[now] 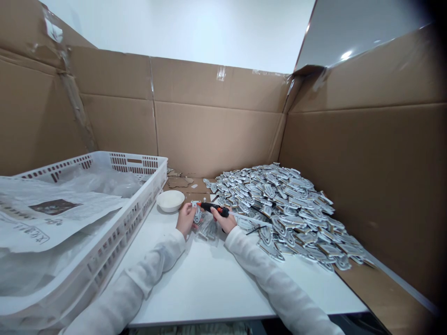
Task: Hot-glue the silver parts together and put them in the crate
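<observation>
My right hand [226,220] is closed around a black hot glue gun [213,209] with orange parts, and a long whitish stick [249,219] runs out of its back end. The gun's orange tip points left and meets, or nearly meets, a small flat grey-and-white piece [197,213]. Pinched in the fingers of my left hand [186,219], that piece stands just above the table. Below and between both hands lies a clear plastic bag [208,231] with small things in it that I cannot make out. A white bowl [171,201] stands beside my left hand.
A big heap of similar grey-and-white pieces [279,200] covers the table's right side. On the left, a white plastic crate [139,211] holds clear bags and a printed sheet [52,209]. Cardboard walls [220,125] enclose the white table [209,288] at the back and sides.
</observation>
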A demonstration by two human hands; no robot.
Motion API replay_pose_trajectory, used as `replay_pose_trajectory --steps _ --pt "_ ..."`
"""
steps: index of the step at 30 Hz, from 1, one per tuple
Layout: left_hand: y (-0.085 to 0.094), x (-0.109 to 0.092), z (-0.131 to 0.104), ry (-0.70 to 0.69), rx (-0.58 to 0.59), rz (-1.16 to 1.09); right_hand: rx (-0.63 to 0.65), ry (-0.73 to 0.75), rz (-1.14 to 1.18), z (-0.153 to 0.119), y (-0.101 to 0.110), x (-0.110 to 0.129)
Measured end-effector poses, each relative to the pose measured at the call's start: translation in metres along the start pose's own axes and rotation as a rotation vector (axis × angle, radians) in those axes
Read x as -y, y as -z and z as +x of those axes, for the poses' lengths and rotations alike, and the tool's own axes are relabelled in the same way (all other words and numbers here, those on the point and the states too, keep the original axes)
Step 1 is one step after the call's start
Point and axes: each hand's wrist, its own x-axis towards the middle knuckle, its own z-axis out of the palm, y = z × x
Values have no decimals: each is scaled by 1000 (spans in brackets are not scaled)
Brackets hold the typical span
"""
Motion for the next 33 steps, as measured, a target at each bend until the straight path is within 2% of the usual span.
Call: replay_pose_trajectory --steps 6,17,23,27,29,31,33 --pt "1 0 1 -5 7 -6 28 46 -24 0 1 2" --pt "1 2 1 -8 17 -7 60 2 -20 1 0 1" --pt "1 0 0 -10 5 -12 -3 37 -38 2 -2 -4" --pt "1 0 0 11 -9 -17 -165 7 -59 6 -1 -6" --pt "1 0 1 10 9 -33 -196 -46 8 7 0 -5" --pt "-1 0 1 -4 13 -55 -138 -115 137 7 0 -1" --pt "-2 -1 2 -20 -8 -99 4 -148 305 6 -1 5"
